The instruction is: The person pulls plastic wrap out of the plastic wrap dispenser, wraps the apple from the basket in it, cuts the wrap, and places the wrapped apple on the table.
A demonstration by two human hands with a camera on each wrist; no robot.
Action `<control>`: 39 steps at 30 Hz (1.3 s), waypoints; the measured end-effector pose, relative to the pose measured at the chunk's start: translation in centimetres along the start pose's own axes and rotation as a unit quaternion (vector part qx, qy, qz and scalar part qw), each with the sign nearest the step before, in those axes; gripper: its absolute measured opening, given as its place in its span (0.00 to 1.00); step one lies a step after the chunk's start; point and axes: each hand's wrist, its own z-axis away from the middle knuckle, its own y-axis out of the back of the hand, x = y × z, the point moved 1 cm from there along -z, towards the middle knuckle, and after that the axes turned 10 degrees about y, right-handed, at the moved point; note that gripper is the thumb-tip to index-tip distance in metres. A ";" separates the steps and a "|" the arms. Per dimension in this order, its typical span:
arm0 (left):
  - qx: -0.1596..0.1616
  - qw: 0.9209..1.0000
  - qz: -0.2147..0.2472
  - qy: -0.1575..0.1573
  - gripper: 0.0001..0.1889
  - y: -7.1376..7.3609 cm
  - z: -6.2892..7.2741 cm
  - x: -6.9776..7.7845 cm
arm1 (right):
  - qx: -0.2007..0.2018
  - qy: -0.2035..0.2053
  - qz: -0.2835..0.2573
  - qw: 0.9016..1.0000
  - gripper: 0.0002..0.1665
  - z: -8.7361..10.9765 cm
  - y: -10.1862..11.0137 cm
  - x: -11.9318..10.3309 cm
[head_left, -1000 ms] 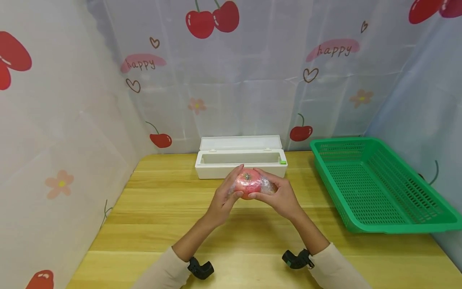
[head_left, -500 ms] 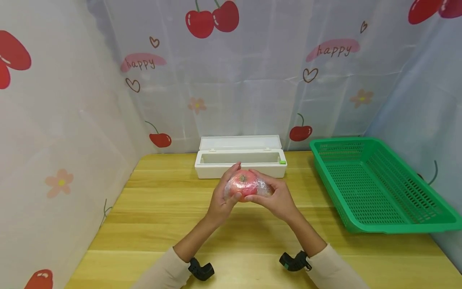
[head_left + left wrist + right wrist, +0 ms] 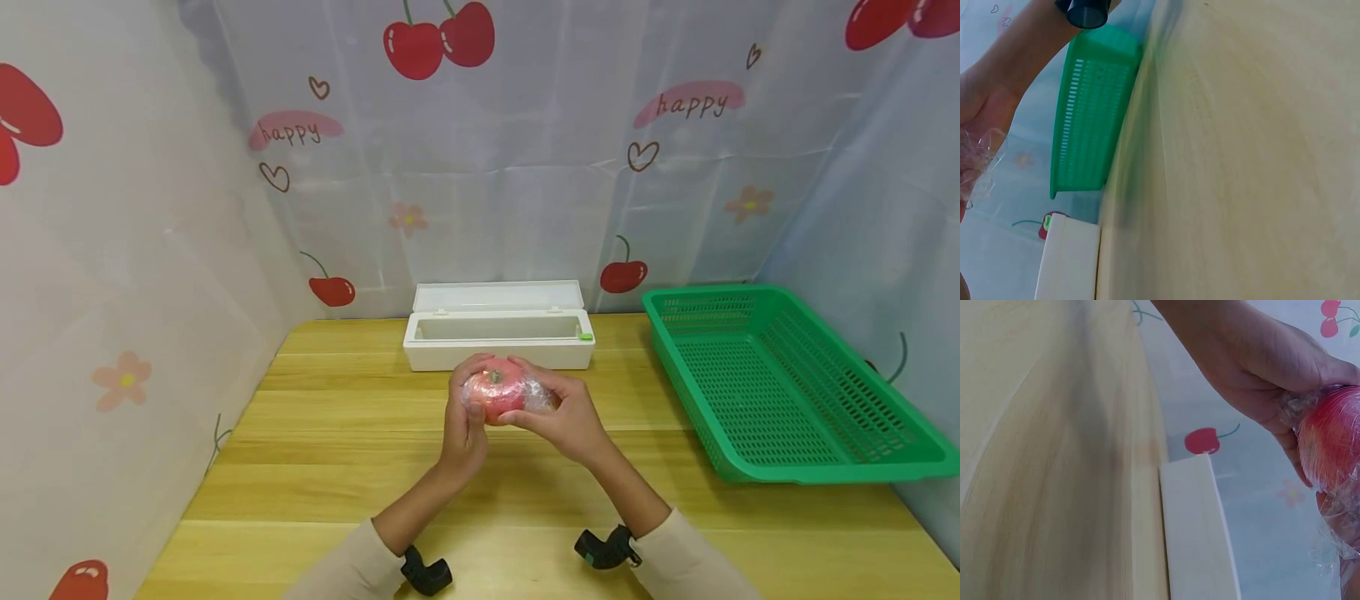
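A red apple (image 3: 497,392) wrapped in clear plastic film sits between both hands, held above the wooden table. My left hand (image 3: 463,425) grips it from the left, thumb on the near side and fingers round the far side. From the right, my right hand (image 3: 573,421) grips the apple and the bunched film (image 3: 538,395). In the right wrist view the wrapped apple (image 3: 1332,440) shows at the right edge, with loose film hanging below it. The left wrist view shows crumpled film (image 3: 982,159) at a hand, the apple being out of frame.
Behind the hands a long white box (image 3: 498,354) stands with its lid (image 3: 498,296) up and a small green piece at its right end. A green plastic basket (image 3: 795,475) stands on the right of the table (image 3: 315,467). Printed curtains enclose the back and sides.
Both hands and the apple have shifted slightly left and nearer. My left hand has turned more upright, its fingers now bent over the apple's far side.
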 end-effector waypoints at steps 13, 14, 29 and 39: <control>0.018 0.998 -0.049 -0.022 0.27 0.1 -0.1 0.1 | -0.019 0.008 0.013 1.000 0.40 0.0 -0.1 -0.1; 0.013 0.999 -0.047 -0.021 0.27 0.2 -0.3 0.2 | -0.018 0.009 0.011 1.000 0.40 0.0 -0.1 -0.1; -0.010 0.997 -0.035 -0.074 0.31 0.4 -0.6 0.4 | -0.013 0.002 -0.001 1.000 0.39 0.1 0.0 -0.6; 0.008 0.994 -0.052 -0.094 0.28 0.2 -0.3 0.3 | -0.025 0.006 -0.007 1.000 0.37 0.0 -0.1 -0.4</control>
